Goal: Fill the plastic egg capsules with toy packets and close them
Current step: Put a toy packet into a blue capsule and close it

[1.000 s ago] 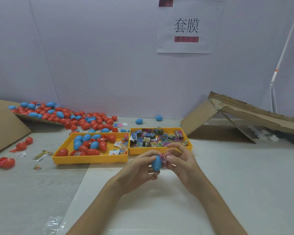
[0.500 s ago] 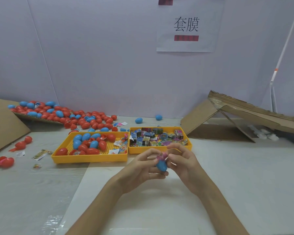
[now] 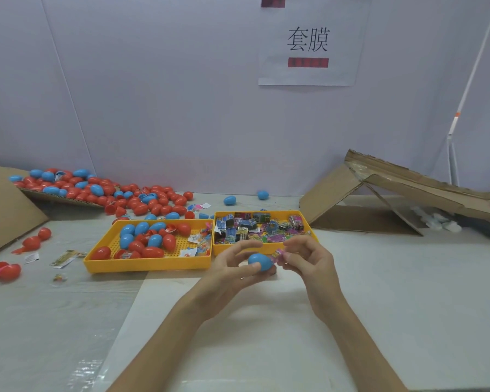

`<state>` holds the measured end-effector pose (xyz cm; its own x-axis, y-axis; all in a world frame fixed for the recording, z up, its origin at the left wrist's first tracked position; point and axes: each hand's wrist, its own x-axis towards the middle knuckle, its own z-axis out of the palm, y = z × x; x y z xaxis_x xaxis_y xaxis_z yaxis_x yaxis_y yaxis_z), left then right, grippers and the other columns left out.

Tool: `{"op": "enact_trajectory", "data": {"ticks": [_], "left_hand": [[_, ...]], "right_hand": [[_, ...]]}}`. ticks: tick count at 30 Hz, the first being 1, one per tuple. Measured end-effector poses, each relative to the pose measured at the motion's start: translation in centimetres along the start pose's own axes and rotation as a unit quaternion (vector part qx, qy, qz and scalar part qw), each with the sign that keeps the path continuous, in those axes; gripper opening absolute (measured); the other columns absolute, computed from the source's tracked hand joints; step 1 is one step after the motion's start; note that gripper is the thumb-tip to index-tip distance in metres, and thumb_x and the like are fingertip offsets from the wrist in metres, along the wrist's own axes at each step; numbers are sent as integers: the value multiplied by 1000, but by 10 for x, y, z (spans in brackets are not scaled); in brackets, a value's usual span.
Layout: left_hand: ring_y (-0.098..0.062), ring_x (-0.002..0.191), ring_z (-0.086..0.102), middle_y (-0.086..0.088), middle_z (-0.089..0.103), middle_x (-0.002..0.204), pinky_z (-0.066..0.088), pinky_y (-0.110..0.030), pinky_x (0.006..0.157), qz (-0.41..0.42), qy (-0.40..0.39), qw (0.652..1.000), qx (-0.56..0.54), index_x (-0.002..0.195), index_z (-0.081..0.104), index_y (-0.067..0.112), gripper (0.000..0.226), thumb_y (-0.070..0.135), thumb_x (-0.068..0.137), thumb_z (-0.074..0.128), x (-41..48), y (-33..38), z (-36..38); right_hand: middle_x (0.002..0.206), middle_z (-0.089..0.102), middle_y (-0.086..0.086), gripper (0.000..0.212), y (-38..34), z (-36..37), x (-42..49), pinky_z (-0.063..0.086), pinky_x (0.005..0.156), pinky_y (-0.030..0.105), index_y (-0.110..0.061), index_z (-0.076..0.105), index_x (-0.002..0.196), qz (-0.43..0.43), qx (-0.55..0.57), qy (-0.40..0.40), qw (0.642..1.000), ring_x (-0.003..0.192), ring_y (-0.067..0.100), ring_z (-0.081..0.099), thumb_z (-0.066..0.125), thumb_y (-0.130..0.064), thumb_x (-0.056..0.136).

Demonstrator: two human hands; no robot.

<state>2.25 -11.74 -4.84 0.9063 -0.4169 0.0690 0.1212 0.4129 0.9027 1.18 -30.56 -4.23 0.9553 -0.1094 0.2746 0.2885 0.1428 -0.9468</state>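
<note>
We read the task as part-way through. On the table, the largest stock is the pile of red and blue capsules at the far left, lying on and beside a cardboard sheet; we cannot tell from this view which of these are filled. Nearer, the left yellow tray holds a smaller batch of capsules, some apparently open, with a few loose packets at its right end. The right yellow tray, set against it, is well stocked with toy packets, so supply is not the limit. In front of the trays, both hands work above the table. The left hand grips the blue capsule, thumb beneath and fingers curled round it, the forefinger arched clear above. The right hand pinches the pink packet between thumb and fingertips at the capsule's right end. The packet touches the capsule, but part of it shows outside, so we judge insertion incomplete. We cannot see whether the shell's second half is attached. Closure of this unit is not yet done.
</note>
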Motion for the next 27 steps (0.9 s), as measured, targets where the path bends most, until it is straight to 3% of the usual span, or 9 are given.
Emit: {"op": "enact_trajectory", "data": {"ticks": [4, 9, 15, 23, 27], "left_hand": [[-37, 108, 71, -21, 62, 129, 59, -34, 86, 16, 16, 999, 28, 127, 63, 7, 49, 5, 80, 78, 0, 2, 1], [-19, 92, 69, -4, 69, 117, 54, -27, 70, 38, 62, 992, 98, 117, 67, 19, 43, 21, 76, 79, 0, 5, 0], [-18, 96, 70, -2, 71, 113, 57, -30, 72, 62, 66, 984, 154, 116, 69, 19, 44, 16, 73, 80, 1, 2, 1], [-19, 99, 73, 9, 74, 108, 58, -30, 78, 89, 84, 969, 213, 105, 72, 23, 32, 7, 80, 83, 2, -1, 1], [-19, 100, 73, 9, 73, 106, 59, -29, 78, 101, 95, 961, 240, 106, 69, 22, 34, 0, 82, 80, 3, -2, 2]], "right_hand": [[85, 72, 4, 21, -1, 0, -1, 54, 64, 21, -9, 68, 94, 1, -11, -9, 1000, 78, 20, 68, 65, 10, 88], [85, 74, 6, 21, 0, 1, -2, 54, 64, 22, -11, 69, 95, 5, -31, -20, 999, 81, 19, 71, 65, 9, 89], [94, 76, 9, 17, 0, 2, 0, 55, 65, 22, -9, 69, 98, 16, -31, -17, 999, 78, 18, 73, 63, 6, 93], [89, 75, 3, 4, 2, 3, -1, 58, 67, 23, -12, 72, 95, 11, -64, -7, 998, 82, 18, 74, 71, -11, 91], [83, 75, -4, 13, 2, 3, -2, 53, 63, 18, -21, 74, 91, -4, -110, -6, 994, 72, 11, 71, 75, -9, 88]]}}
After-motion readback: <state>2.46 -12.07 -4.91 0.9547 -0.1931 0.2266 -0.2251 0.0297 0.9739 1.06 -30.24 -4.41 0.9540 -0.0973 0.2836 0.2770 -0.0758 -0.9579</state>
